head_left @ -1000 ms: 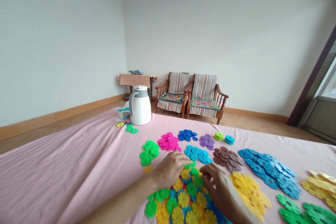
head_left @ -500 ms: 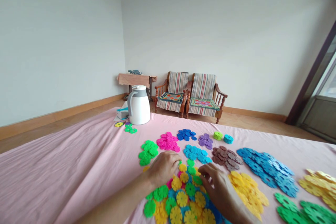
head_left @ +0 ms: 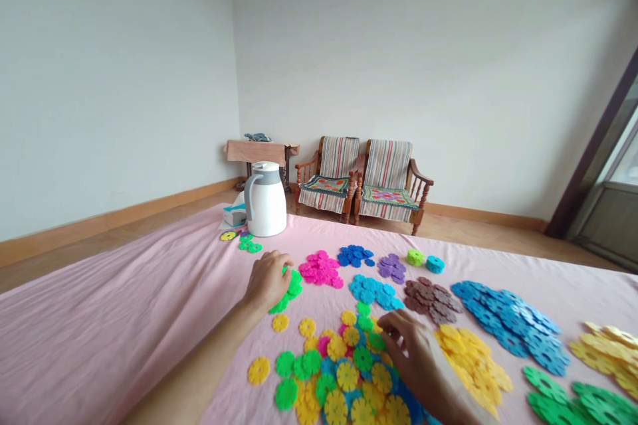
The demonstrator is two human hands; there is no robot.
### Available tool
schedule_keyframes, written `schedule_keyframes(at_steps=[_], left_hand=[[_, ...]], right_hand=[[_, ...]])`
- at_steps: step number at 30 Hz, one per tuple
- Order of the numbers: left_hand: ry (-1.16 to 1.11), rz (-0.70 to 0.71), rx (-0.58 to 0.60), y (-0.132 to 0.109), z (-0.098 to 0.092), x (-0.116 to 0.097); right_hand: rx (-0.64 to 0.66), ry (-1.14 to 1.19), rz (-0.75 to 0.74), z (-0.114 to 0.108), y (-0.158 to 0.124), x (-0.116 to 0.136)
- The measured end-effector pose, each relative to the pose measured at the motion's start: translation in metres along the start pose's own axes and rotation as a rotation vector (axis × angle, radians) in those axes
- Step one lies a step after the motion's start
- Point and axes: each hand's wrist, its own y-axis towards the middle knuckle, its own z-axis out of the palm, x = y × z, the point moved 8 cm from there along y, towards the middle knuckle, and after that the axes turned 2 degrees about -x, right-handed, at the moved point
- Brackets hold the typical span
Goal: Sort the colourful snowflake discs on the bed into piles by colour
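My left hand (head_left: 269, 277) is over the pile of bright green notched plastic discs (head_left: 295, 285), fingers closed in a pinch with a bit of green showing at the tips. My right hand (head_left: 413, 348) rests at the right side of the mixed pile of yellow, green, blue and pink discs (head_left: 347, 376). Its fingers are bent but apart, and nothing shows between them. A few yellow discs (head_left: 258, 370) lie loose left of the mixed pile. Beyond stand small piles of pink discs (head_left: 321, 269) and light blue discs (head_left: 373, 291).
Dark blue (head_left: 355, 255), purple (head_left: 391, 268), brown (head_left: 431, 300), large blue (head_left: 513, 322), yellow (head_left: 471, 368) and green discs (head_left: 598, 402) lie in piles on the pink cloth (head_left: 164, 339). A white jug (head_left: 268, 206) stands at the back beside a small box (head_left: 234, 214). Two wooden chairs (head_left: 389, 179) stand beyond.
My left hand has moved left and away from me, from the mixed pile to the green pile, uncovering loose yellow discs. My right hand has stayed nearly still.
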Motion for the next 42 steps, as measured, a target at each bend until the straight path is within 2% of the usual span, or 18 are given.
schedule_keyframes(at_steps=[3, 8, 12, 19, 24, 27, 32, 34, 36, 39, 42], left_hand=[[-0.086, 0.051, 0.044, -0.003, 0.008, -0.013], [-0.274, 0.24, 0.232, -0.022, 0.024, -0.064], [-0.298, 0.296, 0.308, -0.034, 0.025, -0.088], [-0.364, 0.336, 0.37, -0.041, 0.028, -0.103], [-0.448, 0.288, 0.381, -0.047, 0.03, -0.109], [-0.558, 0.24, 0.388, -0.053, 0.031, -0.114], [-0.566, 0.289, 0.422, -0.059, 0.031, -0.127], [-0.516, 0.287, 0.393, -0.055, 0.03, -0.124], [-0.458, 0.249, 0.328, -0.045, 0.028, -0.111], [-0.352, 0.137, 0.2, -0.026, 0.022, -0.076], [-0.139, -0.008, 0.112, -0.012, 0.014, -0.033]], right_hand=[[-0.009, 0.006, -0.001, 0.0, 0.0, 0.001], [-0.001, 0.01, -0.025, -0.002, -0.002, 0.01], [0.02, 0.002, -0.095, -0.003, -0.003, 0.019], [-0.025, -0.011, -0.151, -0.001, -0.004, 0.017], [-0.077, -0.028, -0.081, -0.006, -0.001, 0.013], [-0.089, 0.051, -0.097, -0.009, 0.0, 0.023], [-0.081, 0.161, -0.138, -0.008, -0.003, 0.044], [-0.067, 0.161, -0.12, -0.006, -0.003, 0.045], [-0.077, 0.152, -0.1, -0.007, -0.003, 0.041], [-0.089, 0.123, -0.066, -0.008, -0.001, 0.03], [-0.086, 0.105, -0.05, -0.007, 0.0, 0.022]])
